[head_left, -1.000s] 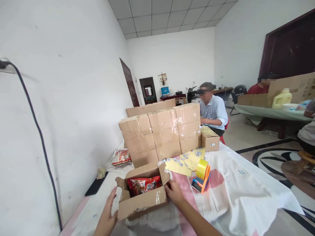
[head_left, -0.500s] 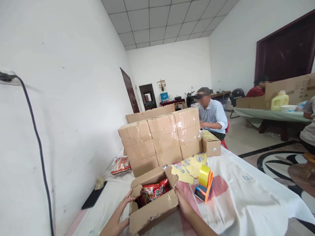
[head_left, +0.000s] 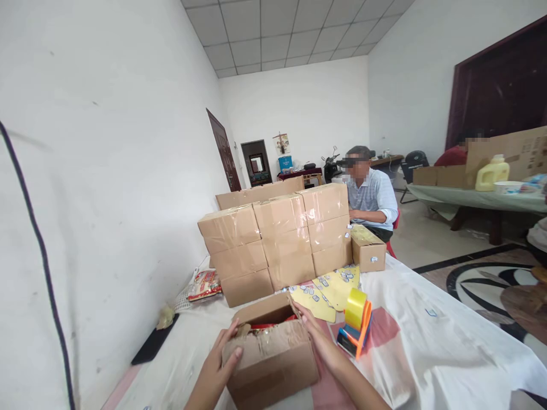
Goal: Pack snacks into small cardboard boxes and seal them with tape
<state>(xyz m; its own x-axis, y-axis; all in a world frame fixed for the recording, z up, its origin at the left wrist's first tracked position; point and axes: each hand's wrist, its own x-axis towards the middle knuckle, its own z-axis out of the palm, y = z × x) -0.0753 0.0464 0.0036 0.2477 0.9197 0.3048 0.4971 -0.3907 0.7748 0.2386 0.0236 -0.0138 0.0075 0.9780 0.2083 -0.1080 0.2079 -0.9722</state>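
A small cardboard box [head_left: 273, 370] sits in front of me on the cloth, its near flap folded inward over part of the opening. Only a strip of a red packet [head_left: 261, 327] shows inside; the flaps hide the rest. My left hand [head_left: 222, 361] grips the box's left side, thumb on the near flap and fingers along the side edge. Against the right side lies my right hand [head_left: 318, 336], its fingertips at the upper right corner by the raised far flap. To the right stands a tape dispenser [head_left: 356, 324] with a yellow roll and orange frame.
Stacked closed cartons [head_left: 280, 236] rise behind the box, with a single carton [head_left: 367, 248] at their right. Yellow sticker sheets [head_left: 320, 293] lie before them. At left are a red-and-white bag [head_left: 205, 286] and a black flat object [head_left: 154, 340]. Another person [head_left: 371, 193] sits beyond.
The near flap has come down over the opening and now covers most of the red packet. Both hands have shifted along the box's sides, and the right fingers are higher at the corner.
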